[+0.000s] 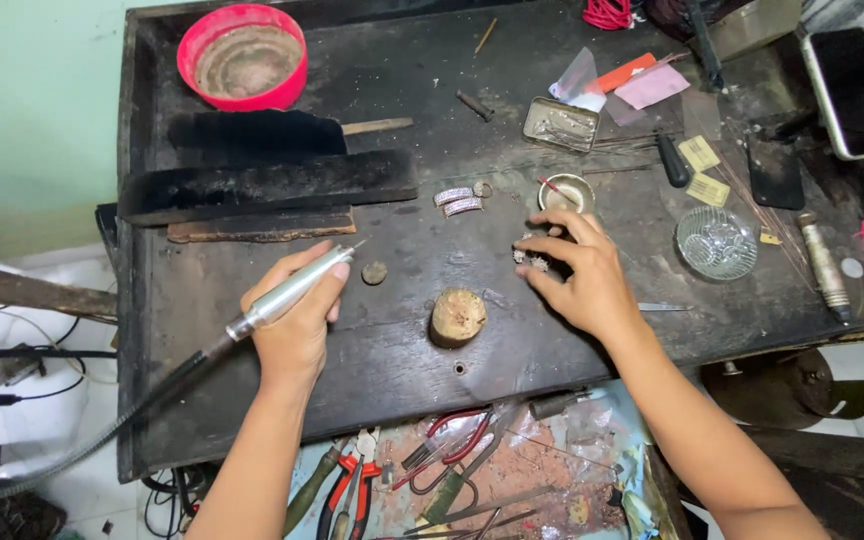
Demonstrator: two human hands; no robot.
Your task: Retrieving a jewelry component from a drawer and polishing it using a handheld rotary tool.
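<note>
Nearest to the person, a tray under the bench edge holds red-handled pliers point(352, 480) and loose cutters. Above it, the left hand point(297, 320) is clenched round a slim silver rotary handpiece point(292, 288) on a black flexible shaft, its fine tip lifted clear of the wood and pointing up and to the right. The right hand point(577, 275) lies with its fingers bent over a small sparkling silver jewellery piece point(532, 258) on the dark, scarred wooden workbench point(402, 340), touching it with the fingertips; whether it is truly pinched I cannot tell. It looks like a pause between passes of the tool: the piece needs seating firmly before the tip meets it. Between the hands stands a short round wooden peg point(457, 317). Further back lie two curved stone-set silver bands point(458, 201), a small metal tin point(560, 124) and a red plastic bowl point(243, 56), against a pale green wall.
</note>
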